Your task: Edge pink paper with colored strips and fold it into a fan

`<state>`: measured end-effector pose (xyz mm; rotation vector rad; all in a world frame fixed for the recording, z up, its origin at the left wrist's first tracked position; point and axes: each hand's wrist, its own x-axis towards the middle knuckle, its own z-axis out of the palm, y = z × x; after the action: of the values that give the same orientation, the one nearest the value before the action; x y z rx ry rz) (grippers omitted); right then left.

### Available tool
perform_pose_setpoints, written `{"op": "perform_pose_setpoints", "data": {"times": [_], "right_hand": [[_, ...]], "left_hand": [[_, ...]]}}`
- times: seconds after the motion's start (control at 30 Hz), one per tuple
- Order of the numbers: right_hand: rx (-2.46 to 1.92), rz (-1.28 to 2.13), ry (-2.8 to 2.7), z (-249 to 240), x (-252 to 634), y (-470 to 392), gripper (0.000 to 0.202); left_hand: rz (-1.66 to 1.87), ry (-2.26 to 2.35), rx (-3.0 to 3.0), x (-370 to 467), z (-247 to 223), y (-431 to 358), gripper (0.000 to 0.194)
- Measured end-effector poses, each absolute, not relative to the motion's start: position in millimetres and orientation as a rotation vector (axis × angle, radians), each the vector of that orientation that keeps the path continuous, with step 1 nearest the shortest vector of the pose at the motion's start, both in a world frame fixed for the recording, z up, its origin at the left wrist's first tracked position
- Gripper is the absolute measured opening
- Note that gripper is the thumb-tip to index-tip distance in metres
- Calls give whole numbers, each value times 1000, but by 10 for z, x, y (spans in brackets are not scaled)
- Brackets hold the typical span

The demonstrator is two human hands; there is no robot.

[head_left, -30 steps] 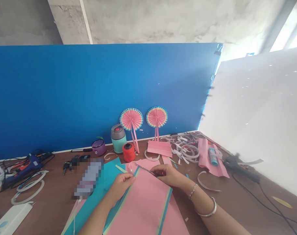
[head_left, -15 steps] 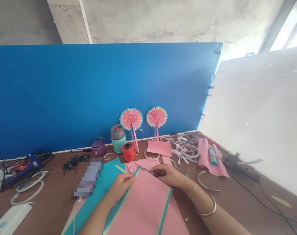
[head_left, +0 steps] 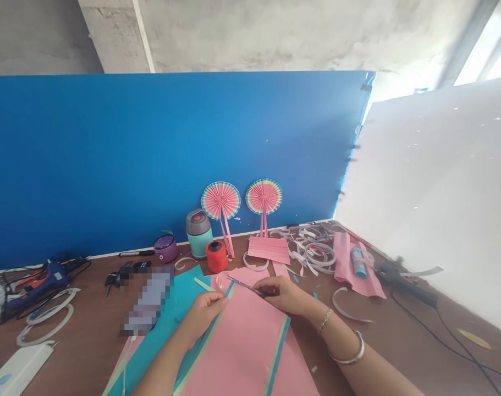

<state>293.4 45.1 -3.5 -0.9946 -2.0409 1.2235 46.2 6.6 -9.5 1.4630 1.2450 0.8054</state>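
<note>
Head view | left hand (head_left: 204,316) pinched the edge of the striped-edge pink sheet (head_left: 250,341), at 6 o'clock | right hand (head_left: 277,294) gripped scissors (head_left: 242,284), blades toward 10 o'clock | scissor handles mostly hidden, sheet's near end cut off | one scissors, two round fans (head_left: 221,200) (head_left: 264,196) at sheet's 12 o'clock

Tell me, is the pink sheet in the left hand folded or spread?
Spread: the sheet shows a broad, unpleated pink face between two striped edges.

It seems a craft workshop. Paper fans (head_left: 221,201), a red spool (head_left: 216,259) and coloured sheets (head_left: 250,341) crowd the worktop (head_left: 89,330). Bare concrete (head_left: 254,36) shows above a partition (head_left: 130,154).
</note>
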Motion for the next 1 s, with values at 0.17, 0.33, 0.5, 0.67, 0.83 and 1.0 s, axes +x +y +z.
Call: {"op": "perform_pose_setpoints", "data": {"times": [0.17,0.33,0.5,0.67,0.83,1.0], "right_hand": [[-979,1221,-2053,-49,2938,460,32],[-962,1271,-2032,-29,2923,451,33],[-974,1262,-2003,-37,2908,450,32],[-1057,1176,-1995,-82,2896,465,30],[-1120,1081,-1909,-82,2900,487,32],[-1200,1035,-1795,-76,2930,522,38]], "left_hand": [[811,1238,1469,466,-80,65,45],[810,1235,1462,461,-95,65,43],[813,1227,1457,441,-122,72,42],[837,1222,1450,444,-113,73,46],[842,1211,1408,448,-115,68,45],[876,1198,1329,457,-93,54,42]]}}
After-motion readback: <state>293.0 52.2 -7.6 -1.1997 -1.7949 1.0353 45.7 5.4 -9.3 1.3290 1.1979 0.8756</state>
